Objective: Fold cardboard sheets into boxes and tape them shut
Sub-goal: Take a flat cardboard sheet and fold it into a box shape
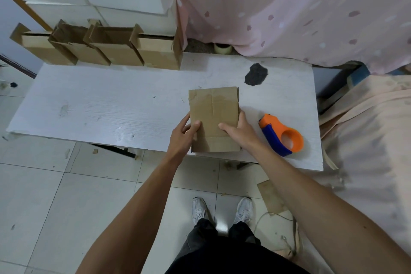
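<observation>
Cardboard sheet (pixel 213 107) gripped: left hand (pixel 181 133), right hand (pixel 239 131); boxes (pixel 120 51) behind, insides hidden.

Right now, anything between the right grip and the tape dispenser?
Nothing visible. The right grip holds the cardboard sheet by its right edge. The tape dispenser lies on the table just to the right, apart from it, with only bare tabletop between them.

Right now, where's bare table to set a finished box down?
Biggest free patch: the table's left half, between the row of boxes and the near edge, left of the cardboard sheet. Smaller strip beyond the sheet, up to the dark patch. Crowded near right: left hand, right hand, tape dispenser.
</observation>
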